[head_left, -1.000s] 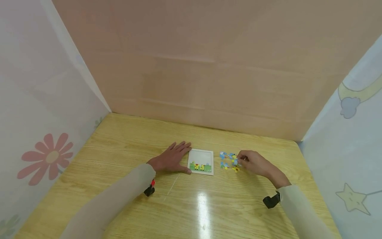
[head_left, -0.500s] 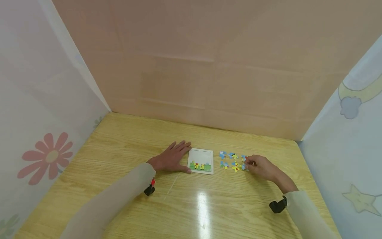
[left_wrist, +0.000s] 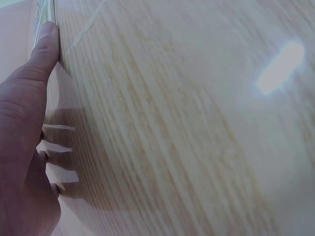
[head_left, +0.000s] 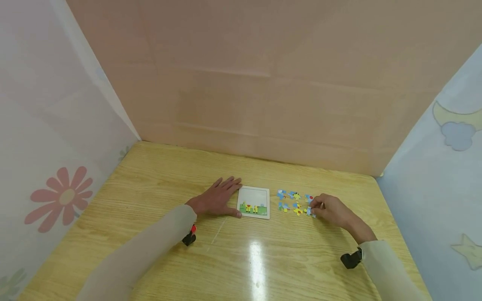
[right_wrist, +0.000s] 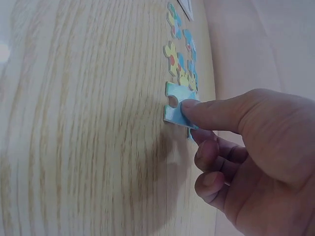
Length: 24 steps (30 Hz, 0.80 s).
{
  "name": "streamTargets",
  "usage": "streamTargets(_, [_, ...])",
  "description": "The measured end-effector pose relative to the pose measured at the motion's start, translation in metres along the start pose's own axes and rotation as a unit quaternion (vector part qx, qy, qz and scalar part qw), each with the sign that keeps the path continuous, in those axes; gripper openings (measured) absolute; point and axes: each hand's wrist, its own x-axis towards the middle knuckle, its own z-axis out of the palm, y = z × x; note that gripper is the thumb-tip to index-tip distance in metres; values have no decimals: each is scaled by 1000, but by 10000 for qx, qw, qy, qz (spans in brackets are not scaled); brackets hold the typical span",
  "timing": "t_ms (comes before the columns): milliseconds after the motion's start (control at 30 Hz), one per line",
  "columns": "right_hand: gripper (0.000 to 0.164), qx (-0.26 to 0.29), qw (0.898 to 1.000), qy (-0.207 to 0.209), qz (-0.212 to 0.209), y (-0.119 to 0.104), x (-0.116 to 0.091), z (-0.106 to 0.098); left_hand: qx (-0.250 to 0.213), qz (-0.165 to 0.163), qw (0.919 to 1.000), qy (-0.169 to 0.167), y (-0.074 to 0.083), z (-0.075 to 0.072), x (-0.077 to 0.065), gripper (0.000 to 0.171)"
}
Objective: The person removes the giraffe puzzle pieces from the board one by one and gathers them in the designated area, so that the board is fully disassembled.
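My left hand [head_left: 217, 200] lies flat and spread on the table, its fingertips and thumb at the left edge of a white-framed puzzle board [head_left: 254, 195]. Along the bottom of the board runs a filled green strip with yellow figures; above it the surface is pale and bare. To the right of the board, my right hand [head_left: 331, 212] pinches a light blue jigsaw piece [right_wrist: 178, 117], thumb on its printed face and fingers behind. The piece is close over the table at the right end of the loose pieces. Fingers partly cover it.
Several loose jigsaw pieces lie in two rough rows between board and right hand, among them a yellow piece [head_left: 298, 210] and a blue piece with a red spot [head_left: 308, 198]. A brown wall [head_left: 263, 104] stands behind the wooden table [head_left: 211, 259], with pale printed side walls.
My right hand has moved right from the middle of the loose pieces to their right end, with the blue jigsaw piece at its fingers. The left hand and board have stayed put.
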Motion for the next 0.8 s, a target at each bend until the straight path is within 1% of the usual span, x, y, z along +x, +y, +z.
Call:
streamTargets(267, [10, -252, 9994, 240, 34, -6, 2, -3, 34, 22, 10000, 4, -1, 2, 3, 109])
streamTargets(400, [13, -157, 9996, 224, -20, -11, 6, -3, 7, 14, 10000, 9, -1, 1, 3, 109])
streamTargets(500, [14, -119, 9997, 176, -139, -18, 13, 1, -47, 8, 10000, 24, -1, 1, 3, 109])
streamTargets(700, [13, -159, 9988, 87, -447, -37, 33, 15, -59, -17, 10000, 28, -1, 3, 3, 109])
streamTargets(800, [14, -17, 9985, -25, -541, -49, 43, 23, -50, -41, 10000, 21, -1, 3, 3, 109])
